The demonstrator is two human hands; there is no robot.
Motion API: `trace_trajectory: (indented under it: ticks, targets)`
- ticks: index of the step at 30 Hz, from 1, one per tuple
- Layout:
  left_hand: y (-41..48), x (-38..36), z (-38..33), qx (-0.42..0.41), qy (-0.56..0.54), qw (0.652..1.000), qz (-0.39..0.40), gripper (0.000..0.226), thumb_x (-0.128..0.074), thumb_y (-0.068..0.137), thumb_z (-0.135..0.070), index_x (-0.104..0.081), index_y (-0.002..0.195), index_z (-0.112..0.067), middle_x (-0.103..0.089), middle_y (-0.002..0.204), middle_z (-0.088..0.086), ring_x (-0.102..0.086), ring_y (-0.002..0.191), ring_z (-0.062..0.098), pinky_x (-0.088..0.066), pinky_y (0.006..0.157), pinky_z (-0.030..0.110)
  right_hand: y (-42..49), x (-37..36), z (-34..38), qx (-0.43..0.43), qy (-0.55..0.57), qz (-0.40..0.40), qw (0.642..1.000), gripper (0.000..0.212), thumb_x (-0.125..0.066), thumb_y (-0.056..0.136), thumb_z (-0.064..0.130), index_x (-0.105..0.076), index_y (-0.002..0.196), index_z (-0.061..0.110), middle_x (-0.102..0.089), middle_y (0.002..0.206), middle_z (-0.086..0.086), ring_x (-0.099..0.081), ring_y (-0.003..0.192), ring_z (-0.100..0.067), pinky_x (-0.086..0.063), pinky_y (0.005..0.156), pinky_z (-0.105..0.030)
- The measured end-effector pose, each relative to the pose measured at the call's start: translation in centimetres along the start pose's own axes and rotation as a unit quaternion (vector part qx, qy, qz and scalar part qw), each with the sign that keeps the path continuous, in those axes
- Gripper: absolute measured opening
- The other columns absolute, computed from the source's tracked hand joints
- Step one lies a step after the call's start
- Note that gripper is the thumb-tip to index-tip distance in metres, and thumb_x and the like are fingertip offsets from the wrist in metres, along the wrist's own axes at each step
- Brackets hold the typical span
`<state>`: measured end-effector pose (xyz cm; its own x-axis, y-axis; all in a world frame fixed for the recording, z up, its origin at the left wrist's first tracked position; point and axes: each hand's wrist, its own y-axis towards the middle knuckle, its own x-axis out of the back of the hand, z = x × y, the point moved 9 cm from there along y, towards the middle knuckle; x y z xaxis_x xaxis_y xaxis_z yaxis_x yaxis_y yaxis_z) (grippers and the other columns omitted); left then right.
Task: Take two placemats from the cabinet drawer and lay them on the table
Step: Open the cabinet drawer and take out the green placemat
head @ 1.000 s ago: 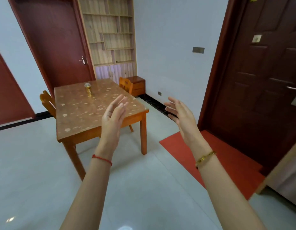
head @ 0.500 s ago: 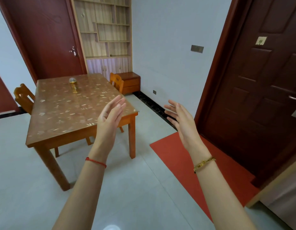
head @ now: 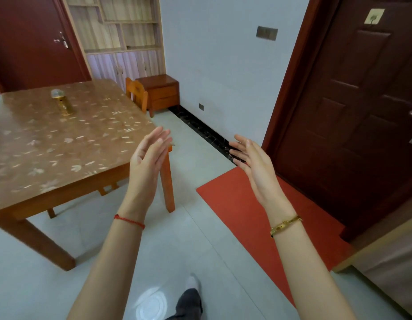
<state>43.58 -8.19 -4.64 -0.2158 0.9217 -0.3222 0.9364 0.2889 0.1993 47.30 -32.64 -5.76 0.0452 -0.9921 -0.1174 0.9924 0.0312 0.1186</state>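
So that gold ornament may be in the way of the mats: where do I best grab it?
Probably grip the gold ornament round its cylindrical body, below the rounded clear top, coming in level from the near side. It stands upright and alone on the table, and the domed top offers little to hold.

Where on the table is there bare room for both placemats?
The table is bare across its near half, from the front edge up to the gold ornament, and along the right side towards the chair. Only the far part around the ornament is taken. The left hand and right hand hold nothing.
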Motion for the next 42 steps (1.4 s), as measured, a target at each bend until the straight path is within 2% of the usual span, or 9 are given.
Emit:
trace_trajectory:
  ticks: [7,21,36,42]
  targets:
    - [11.9,-3.9,4.2,0.011,-0.026,0.999,0.023,0.036,-0.050,0.099,-0.017,-0.055,0.134,-0.012,-0.064,0.132,0.004,-0.060,0.124,0.016,-0.038,0.114,0.039,11.2,2.3,-1.9,-0.009,0.003,-0.026,1.000,0.041,-0.036,0.102,0.038,-0.057,0.130,0.017,-0.064,0.126,-0.002,-0.060,0.117,-0.015,-0.044,0.107,-0.038]
    - [31.5,-12.7,13.3,0.049,-0.029,0.996,0.067,0.036,-0.046,0.102,-0.014,-0.054,0.136,-0.012,-0.064,0.133,0.003,-0.059,0.125,0.016,-0.038,0.114,0.036,30.7,7.1,-5.1,-0.034,-0.007,-0.054,0.998,0.042,-0.034,0.102,0.039,-0.057,0.131,0.018,-0.065,0.125,0.000,-0.061,0.117,-0.015,-0.045,0.106,-0.037]
    - [48.8,-22.5,21.9,0.026,-0.015,0.999,-0.025,0.035,-0.046,0.101,-0.016,-0.054,0.136,-0.013,-0.063,0.133,0.004,-0.060,0.124,0.015,-0.039,0.113,0.037,56.2,14.3,-8.0,-0.048,-0.009,0.042,0.998,0.042,-0.035,0.102,0.038,-0.057,0.130,0.015,-0.064,0.126,-0.004,-0.060,0.118,-0.018,-0.044,0.107,-0.040]
    - [54.6,-24.3,24.6,0.022,-0.014,0.997,-0.071,0.039,-0.046,0.101,-0.015,-0.051,0.139,-0.009,-0.063,0.134,0.005,-0.060,0.125,0.016,-0.040,0.113,0.037,64.7,14.7,-9.7,-0.069,-0.015,0.087,0.994,0.042,-0.037,0.101,0.040,-0.058,0.129,0.017,-0.065,0.125,-0.002,-0.061,0.117,-0.017,-0.045,0.106,-0.039]
